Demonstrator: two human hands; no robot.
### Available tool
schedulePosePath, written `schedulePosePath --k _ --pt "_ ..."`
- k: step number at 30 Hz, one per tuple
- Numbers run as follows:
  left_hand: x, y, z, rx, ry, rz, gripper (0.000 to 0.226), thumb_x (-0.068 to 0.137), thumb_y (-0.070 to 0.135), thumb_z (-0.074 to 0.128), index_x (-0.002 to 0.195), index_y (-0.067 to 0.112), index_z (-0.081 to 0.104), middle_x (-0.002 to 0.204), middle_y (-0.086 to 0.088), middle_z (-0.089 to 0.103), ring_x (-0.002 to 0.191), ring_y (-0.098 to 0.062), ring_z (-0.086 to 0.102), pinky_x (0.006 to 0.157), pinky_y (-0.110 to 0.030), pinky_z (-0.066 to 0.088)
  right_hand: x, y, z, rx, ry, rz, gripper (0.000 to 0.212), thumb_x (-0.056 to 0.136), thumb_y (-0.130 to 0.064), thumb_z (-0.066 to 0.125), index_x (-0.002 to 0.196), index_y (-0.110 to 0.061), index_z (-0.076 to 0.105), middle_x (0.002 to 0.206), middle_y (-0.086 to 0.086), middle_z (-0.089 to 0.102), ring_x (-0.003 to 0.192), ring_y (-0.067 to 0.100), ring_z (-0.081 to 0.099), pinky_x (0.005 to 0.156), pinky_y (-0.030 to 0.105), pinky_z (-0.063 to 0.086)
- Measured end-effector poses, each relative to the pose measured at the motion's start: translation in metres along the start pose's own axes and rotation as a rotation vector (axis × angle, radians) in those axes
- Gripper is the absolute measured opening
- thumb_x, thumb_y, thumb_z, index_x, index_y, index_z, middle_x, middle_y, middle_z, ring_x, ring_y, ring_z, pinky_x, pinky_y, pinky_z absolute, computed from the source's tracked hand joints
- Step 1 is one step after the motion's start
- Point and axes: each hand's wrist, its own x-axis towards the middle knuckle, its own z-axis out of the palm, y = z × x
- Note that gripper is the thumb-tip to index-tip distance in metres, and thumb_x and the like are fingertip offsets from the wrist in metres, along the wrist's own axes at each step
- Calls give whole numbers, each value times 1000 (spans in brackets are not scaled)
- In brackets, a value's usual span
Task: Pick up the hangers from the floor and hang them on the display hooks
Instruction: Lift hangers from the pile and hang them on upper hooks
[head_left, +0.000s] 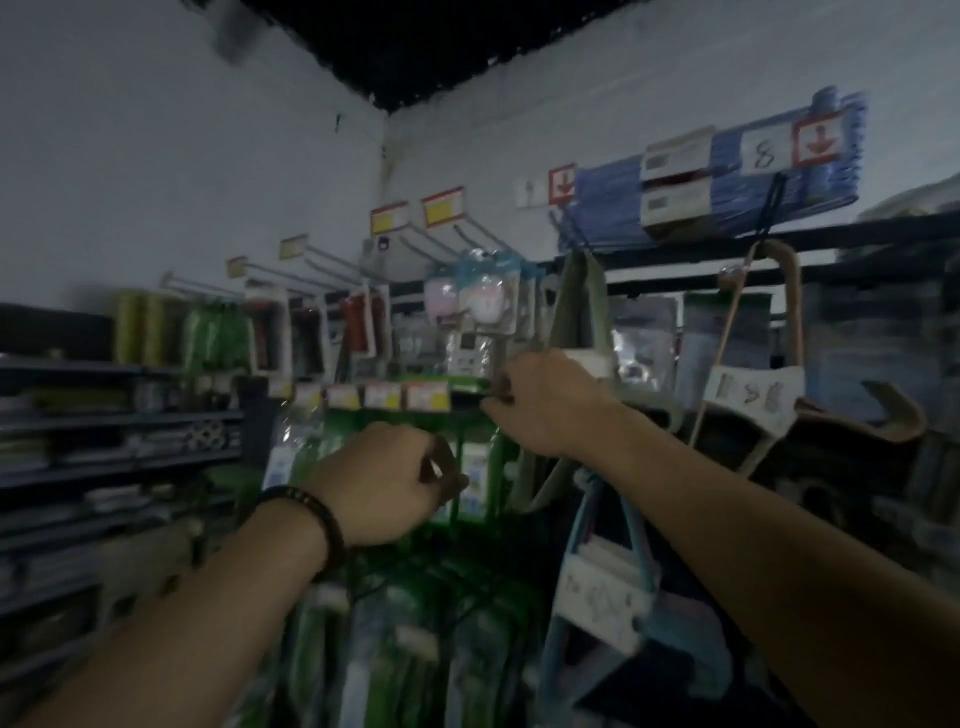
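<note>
Dim shop wall: beige hangers already hang under the dark rail. Below it, my right grip closes on grey-green hangers (blurred). My left grip is curled, contents unclear. Blue hangers hang lower.

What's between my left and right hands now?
In the head view, green packaged goods hang between the left hand and the right hand.
</note>
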Motion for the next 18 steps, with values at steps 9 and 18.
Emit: schedulePosePath --k 9,18 --pt "-280 -143 53 -69 -181 -335 29 96 55 51 96 34 71 90 6 74 72 -15 70 67 -45 63 -191 -197 154 576 -326 -42 20 105 -44 58 117 -29 65 105 -6 70 93 12 67 88 36 59" --pt "-583 -213 160 -337 -426 -852 24 108 41 54 116 29 72 107 6 75 93 -16 70 87 -37 57 -387 -330 354 771 -876 -8 28 102 -46 58 112 -22 69 97 -3 71 87 10 67 82 42 58"
